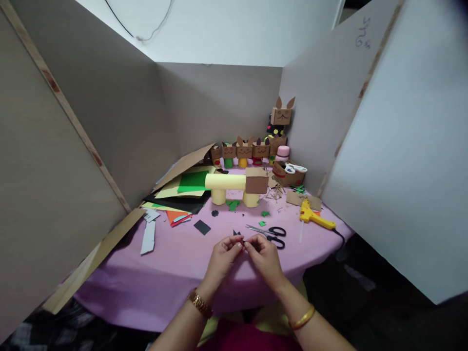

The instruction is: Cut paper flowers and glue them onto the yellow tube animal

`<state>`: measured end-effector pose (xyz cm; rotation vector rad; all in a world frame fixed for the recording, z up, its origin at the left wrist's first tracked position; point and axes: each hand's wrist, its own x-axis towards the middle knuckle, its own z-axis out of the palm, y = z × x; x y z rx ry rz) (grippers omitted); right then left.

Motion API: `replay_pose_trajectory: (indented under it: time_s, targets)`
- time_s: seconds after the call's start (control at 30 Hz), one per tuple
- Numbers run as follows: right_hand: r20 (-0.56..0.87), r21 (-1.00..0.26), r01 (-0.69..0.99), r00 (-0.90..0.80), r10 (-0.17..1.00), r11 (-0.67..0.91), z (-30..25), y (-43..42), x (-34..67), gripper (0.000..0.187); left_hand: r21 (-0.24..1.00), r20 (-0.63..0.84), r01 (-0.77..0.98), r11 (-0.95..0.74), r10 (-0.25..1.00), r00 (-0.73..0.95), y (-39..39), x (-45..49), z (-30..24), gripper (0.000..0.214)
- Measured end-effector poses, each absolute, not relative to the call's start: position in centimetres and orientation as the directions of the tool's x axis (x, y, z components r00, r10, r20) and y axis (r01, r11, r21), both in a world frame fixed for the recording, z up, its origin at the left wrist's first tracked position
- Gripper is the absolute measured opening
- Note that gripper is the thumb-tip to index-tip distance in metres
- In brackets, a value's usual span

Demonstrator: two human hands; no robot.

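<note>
My left hand (pixel 225 253) and my right hand (pixel 263 254) meet above the near part of the table, fingertips pinched together. Between them is a small dark piece (pixel 243 242), mostly hidden by the fingers; it looks like black paper. Just beyond the right hand lie black-handled scissors (pixel 272 232), blades pointing left. Black paper scraps (pixel 237 233) show past the fingertips. Farther back stands a figure with a yellow paper-tube body (pixel 224 182), yellow tube legs and a brown cardboard box head (pixel 256 181). A black flower-shaped cutout (pixel 215 213) and a black rectangle (pixel 202 227) lie to the left.
A yellow glue gun (pixel 316 218) with its cord lies at right. White scissors (pixel 295 168) rest on a cardboard box (pixel 288 176). Coloured sheets (pixel 193 181) are stacked at left. Cardboard animal figures (pixel 244 151) line the back. Grey panels (pixel 219 107) enclose the purple-covered table (pixel 175 278).
</note>
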<state>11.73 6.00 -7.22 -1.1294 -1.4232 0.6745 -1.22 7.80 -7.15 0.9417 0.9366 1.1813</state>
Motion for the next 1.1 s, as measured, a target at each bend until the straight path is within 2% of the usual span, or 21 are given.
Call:
replay_pose_trajectory:
  time_s: [0.63,0.87,1.1]
  targets:
    - [0.354,-0.922,0.191,0.061,0.933,0.337,-7.04,5.97,11.70,0.016,0.969,-0.035,-0.243,0.055,0.996,0.086,7.68,-1.23,-7.14,0.027]
    - [0.364,-0.916,0.210,0.073,0.928,0.343,-7.29,6.27,11.90,0.017,0.989,0.041,-0.142,-0.031,0.997,0.067,7.42,-1.15,-6.87,0.022]
    - [0.303,-0.947,0.135,0.090,0.949,0.290,-7.39,6.83,12.16,0.017,0.994,0.100,-0.054,-0.096,0.992,0.073,7.29,-1.10,-6.75,0.020]
